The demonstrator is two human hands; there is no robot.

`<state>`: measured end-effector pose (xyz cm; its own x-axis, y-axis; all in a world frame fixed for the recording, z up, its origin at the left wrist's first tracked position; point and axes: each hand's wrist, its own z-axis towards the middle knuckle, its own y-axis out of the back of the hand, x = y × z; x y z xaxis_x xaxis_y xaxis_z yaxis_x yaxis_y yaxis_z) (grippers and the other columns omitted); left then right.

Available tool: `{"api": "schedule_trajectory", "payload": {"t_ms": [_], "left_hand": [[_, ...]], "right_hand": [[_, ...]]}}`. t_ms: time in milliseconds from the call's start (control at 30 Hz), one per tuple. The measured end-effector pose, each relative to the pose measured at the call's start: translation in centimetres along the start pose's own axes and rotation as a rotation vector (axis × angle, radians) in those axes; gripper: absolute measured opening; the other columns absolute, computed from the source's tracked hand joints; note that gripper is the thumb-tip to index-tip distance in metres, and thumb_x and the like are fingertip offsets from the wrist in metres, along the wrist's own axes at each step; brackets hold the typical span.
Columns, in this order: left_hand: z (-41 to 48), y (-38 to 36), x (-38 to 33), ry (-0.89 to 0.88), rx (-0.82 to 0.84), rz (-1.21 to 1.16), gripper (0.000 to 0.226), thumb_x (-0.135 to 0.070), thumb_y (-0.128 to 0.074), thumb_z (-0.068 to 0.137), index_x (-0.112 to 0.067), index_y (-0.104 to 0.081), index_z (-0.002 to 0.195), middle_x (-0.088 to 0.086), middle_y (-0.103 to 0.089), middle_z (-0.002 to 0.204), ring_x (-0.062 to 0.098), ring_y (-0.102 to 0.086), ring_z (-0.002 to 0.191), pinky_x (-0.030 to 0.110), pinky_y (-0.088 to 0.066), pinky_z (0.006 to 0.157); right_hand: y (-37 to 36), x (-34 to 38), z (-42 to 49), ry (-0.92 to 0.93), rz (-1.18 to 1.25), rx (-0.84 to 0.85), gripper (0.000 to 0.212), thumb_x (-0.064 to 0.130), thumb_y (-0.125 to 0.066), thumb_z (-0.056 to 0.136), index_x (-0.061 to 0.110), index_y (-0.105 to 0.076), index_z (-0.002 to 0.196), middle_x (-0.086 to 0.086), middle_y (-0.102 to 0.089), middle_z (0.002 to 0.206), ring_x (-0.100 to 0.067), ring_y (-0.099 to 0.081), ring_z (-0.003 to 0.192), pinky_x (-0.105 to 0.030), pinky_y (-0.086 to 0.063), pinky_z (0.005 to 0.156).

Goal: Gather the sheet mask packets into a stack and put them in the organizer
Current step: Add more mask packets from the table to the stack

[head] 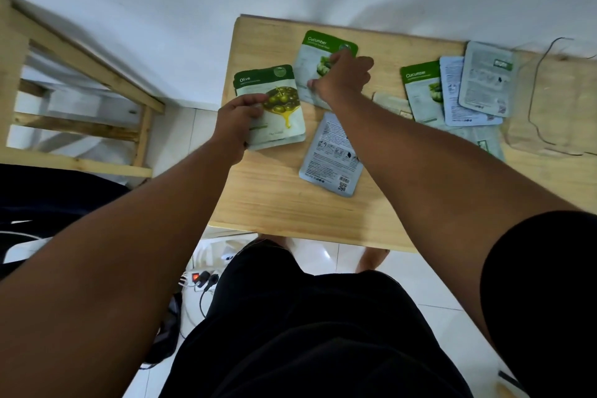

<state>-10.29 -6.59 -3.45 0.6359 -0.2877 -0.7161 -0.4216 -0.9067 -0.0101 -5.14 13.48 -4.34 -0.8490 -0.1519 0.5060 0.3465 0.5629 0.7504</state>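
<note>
Two hands are at work over the left part of the wooden table (274,203), each on a sheet mask packet. The left hand (237,124) has its grip closed on the Olive packet (277,107): the thumb lies on the printed face near the left edge and the fingers are tucked under it. That packet is the top of a small stack, since the edge of another packet shows just beneath its lower edge. The stack sits at the table's left edge, partly overhanging it, with the hand at its lower left corner.

The right hand (342,77) reaches further back and lies on a Cucumber packet (318,55), covering its lower right part. The fingers are curled down onto the face and the thumb is at the packet's lower edge; whether the packet is truly pinched or only pressed I cannot tell. This packet lies just beside the Olive stack, to its right and further from the person.

Under the right forearm lies a pale blue packet (332,161), back side up, with a printed code at its lower corner, near the Olive stack but apart from it.

Further right, well apart from both hands, several more packets overlap in a loose spread: a second Cucumber packet (423,87), a blue packet turned back side up (455,97), and a grey one (487,77) lying over it. At the far right stands a clear organizer (555,97), blurred.
</note>
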Motion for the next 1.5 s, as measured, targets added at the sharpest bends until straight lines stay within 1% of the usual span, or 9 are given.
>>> {"api": "schedule_trajectory", "payload": {"t_ms": [67, 200, 467, 700, 867, 1033, 1200, 1367, 1500], "left_hand": [[0.2, -0.1, 0.3, 0.003, -0.001, -0.012, 0.033, 0.004, -0.057, 0.088, -0.023, -0.076, 0.090, -0.002, -0.070, 0.101, 0.021, -0.064, 0.097, 0.042, -0.057, 0.091], [0.2, -0.3, 0.7, -0.007, -0.018, -0.023, 0.034, 0.005, -0.056, 0.087, -0.022, -0.076, 0.092, 0.000, -0.070, 0.105, 0.021, -0.064, 0.100, 0.036, -0.059, 0.084], [-1.3, -2.6, -0.2, -0.053, 0.006, -0.050, 0.045, 0.007, -0.054, 0.083, -0.021, -0.078, 0.108, -0.002, -0.073, 0.113, 0.022, -0.067, 0.100, 0.035, -0.061, 0.079], [-4.8, -6.5, -1.7, -0.122, 0.069, -0.066, 0.048, 0.010, -0.053, 0.083, -0.027, -0.080, 0.101, -0.005, -0.072, 0.111, 0.022, -0.068, 0.097, 0.031, -0.060, 0.068], [-6.9, -8.9, -1.7, -0.150, 0.080, -0.048, 0.046, 0.007, -0.053, 0.086, -0.029, -0.079, 0.098, -0.007, -0.072, 0.107, 0.020, -0.067, 0.095, 0.034, -0.061, 0.074], [-8.1, -9.7, -1.2, -0.191, 0.039, -0.049, 0.046, 0.007, -0.054, 0.083, -0.030, -0.079, 0.093, -0.005, -0.071, 0.111, 0.021, -0.066, 0.100, 0.030, -0.059, 0.066], [-9.0, -10.4, -0.9, -0.236, 0.042, 0.001, 0.043, 0.006, -0.052, 0.082, -0.029, -0.076, 0.089, 0.000, -0.068, 0.113, 0.024, -0.064, 0.097, 0.037, -0.060, 0.074], [-9.5, -10.2, -0.7, -0.276, 0.010, 0.027, 0.037, 0.008, -0.050, 0.082, -0.026, -0.067, 0.080, 0.001, -0.065, 0.100, 0.023, -0.061, 0.090, 0.034, -0.058, 0.071], [-9.7, -10.4, -1.0, -0.235, 0.120, -0.094, 0.035, 0.007, -0.053, 0.080, -0.026, -0.062, 0.073, 0.002, -0.065, 0.102, 0.028, -0.062, 0.092, 0.043, -0.056, 0.077]], "right_hand": [[0.3, -0.4, 0.6, 0.070, -0.030, 0.067, 0.063, 0.030, -0.082, 0.075, 0.023, -0.052, 0.130, -0.012, -0.043, 0.135, -0.031, -0.047, 0.125, -0.036, -0.045, 0.101], [0.3, -0.7, 0.8, 0.044, 0.163, 0.070, 0.057, 0.015, -0.086, 0.074, 0.022, -0.061, 0.125, -0.005, -0.051, 0.134, -0.020, -0.060, 0.114, -0.019, -0.042, 0.087], [3.1, -3.8, -1.2, 0.147, 0.353, 0.012, 0.046, -0.005, -0.063, 0.084, 0.007, -0.065, 0.128, -0.010, -0.061, 0.135, -0.023, -0.058, 0.125, -0.011, -0.035, 0.091], [11.7, -5.7, -2.4, 0.223, 0.591, 0.119, 0.049, -0.012, -0.059, 0.082, 0.013, -0.071, 0.122, -0.003, -0.067, 0.119, -0.017, -0.061, 0.112, -0.030, -0.055, 0.095], [14.3, -6.7, -3.7, 0.240, 0.739, 0.147, 0.053, -0.016, -0.058, 0.078, 0.014, -0.072, 0.119, -0.002, -0.068, 0.120, -0.019, -0.064, 0.114, -0.028, -0.055, 0.090], [15.6, -7.3, -4.0, 0.181, 0.914, 0.210, 0.051, -0.014, -0.061, 0.074, 0.025, -0.077, 0.103, -0.007, -0.069, 0.124, -0.029, -0.067, 0.113, -0.051, -0.056, 0.097], [16.2, -7.5, -4.8, 0.193, 0.946, 0.268, 0.049, -0.018, -0.060, 0.077, 0.019, -0.076, 0.105, -0.012, -0.068, 0.126, -0.031, -0.066, 0.116, -0.048, -0.055, 0.101], [17.1, -7.4, -5.1, 0.154, 1.063, 0.250, 0.045, -0.015, -0.060, 0.079, 0.022, -0.075, 0.101, -0.012, -0.068, 0.125, -0.026, -0.063, 0.097, -0.039, -0.048, 0.084], [16.8, -7.8, -6.8, 0.280, 0.668, 0.334, 0.055, -0.019, -0.058, 0.081, 0.014, -0.068, 0.124, -0.010, -0.059, 0.131, -0.020, -0.062, 0.090, -0.028, -0.052, 0.061]]}}
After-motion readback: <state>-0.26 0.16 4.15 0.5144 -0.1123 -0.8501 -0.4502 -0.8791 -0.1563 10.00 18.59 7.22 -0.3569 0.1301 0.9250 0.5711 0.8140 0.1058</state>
